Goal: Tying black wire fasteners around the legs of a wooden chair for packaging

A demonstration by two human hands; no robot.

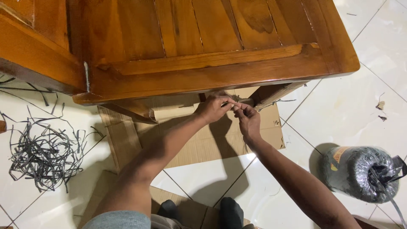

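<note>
I see my left hand and right hand meeting just under the edge of the wooden table, at 12 o'clock from me. Both are closed, pinching a thin dark strap beside the paper-wrapped table leg. Flat cardboard lies below. A grey strap roll stands at 4 o'clock, loose strap scraps at 9 o'clock.

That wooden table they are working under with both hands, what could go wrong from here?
1. The left hand and right hand pinch something small right below the wooden table edge; knuckles could knock the wood.
2. The loose grey strips on the tiled floor could snag a foot.
3. The flat cardboard may slide on the glossy tiles.
</note>
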